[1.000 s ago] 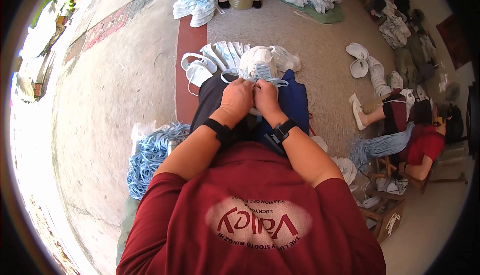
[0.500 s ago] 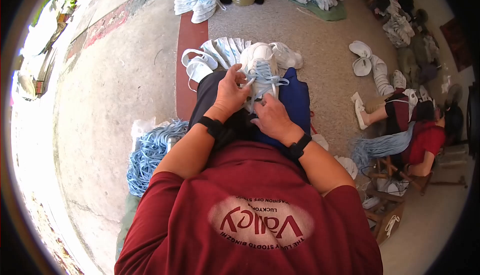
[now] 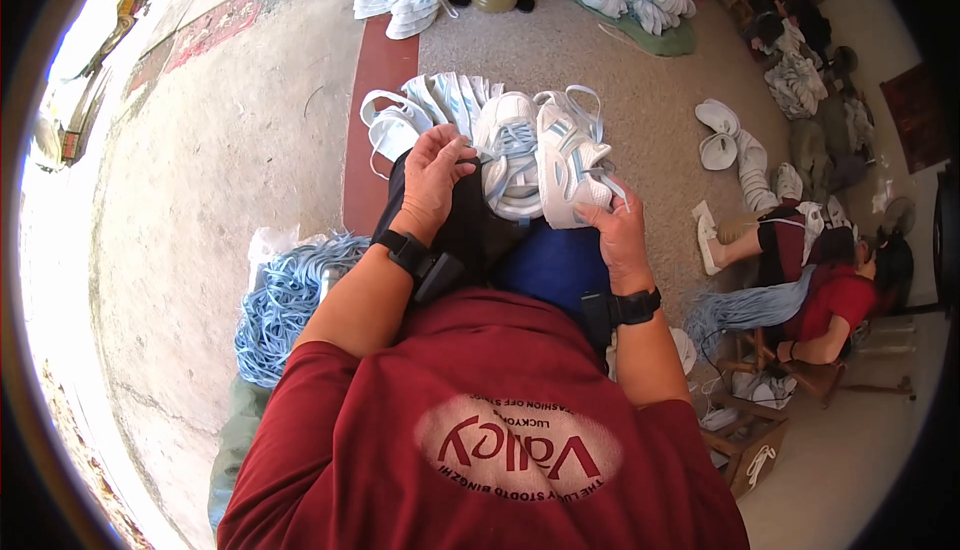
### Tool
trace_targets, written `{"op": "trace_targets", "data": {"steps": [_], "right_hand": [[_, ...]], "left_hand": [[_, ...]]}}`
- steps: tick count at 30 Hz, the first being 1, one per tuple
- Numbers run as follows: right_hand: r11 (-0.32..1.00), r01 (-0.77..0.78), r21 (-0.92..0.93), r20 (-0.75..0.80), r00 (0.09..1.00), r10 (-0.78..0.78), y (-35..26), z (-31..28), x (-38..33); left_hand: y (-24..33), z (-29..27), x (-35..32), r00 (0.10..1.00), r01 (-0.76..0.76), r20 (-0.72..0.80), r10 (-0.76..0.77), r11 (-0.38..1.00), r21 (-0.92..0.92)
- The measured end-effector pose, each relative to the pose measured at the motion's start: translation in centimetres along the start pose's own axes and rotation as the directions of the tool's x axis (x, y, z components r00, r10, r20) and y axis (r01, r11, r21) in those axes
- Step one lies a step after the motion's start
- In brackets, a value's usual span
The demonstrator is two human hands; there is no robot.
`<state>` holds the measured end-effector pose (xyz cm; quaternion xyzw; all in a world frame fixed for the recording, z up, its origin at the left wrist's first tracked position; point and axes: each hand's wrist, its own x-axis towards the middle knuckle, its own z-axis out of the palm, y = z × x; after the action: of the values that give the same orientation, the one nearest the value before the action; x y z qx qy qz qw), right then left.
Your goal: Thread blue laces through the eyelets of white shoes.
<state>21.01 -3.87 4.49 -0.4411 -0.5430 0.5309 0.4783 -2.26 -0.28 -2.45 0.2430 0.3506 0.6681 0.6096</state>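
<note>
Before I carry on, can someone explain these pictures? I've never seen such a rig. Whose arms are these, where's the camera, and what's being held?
There's no machine here: these are a person's bare hands, with dark bands on the wrists. The only view comes from the left of two fisheye cameras on their head, looking down, so edges bend.

The right hand grips one end of a white shoe. The left hand is raised with fingers bent; whether it pinches anything is too small to tell. Between the hands is a laced shoe. Beyond stands a row of white shoe parts; blue laces lie heaped at left. The person in red at right is someone else.
</note>
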Motion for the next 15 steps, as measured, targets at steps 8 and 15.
{"op": "trace_targets", "data": {"steps": [8,15], "right_hand": [[0.541,0.387,-0.747,0.455,0.890,-0.009,1.7,3.4,0.5],[0.193,0.462,-0.866,0.447,0.887,-0.117,5.7,4.2,1.3]], "left_hand": [[-1.0,-0.9,0.5,0.996,0.008,0.090,-0.011,0.999,0.040],[-0.6,-0.9,0.7,0.994,0.051,0.097,-0.058,0.996,0.068]]}}
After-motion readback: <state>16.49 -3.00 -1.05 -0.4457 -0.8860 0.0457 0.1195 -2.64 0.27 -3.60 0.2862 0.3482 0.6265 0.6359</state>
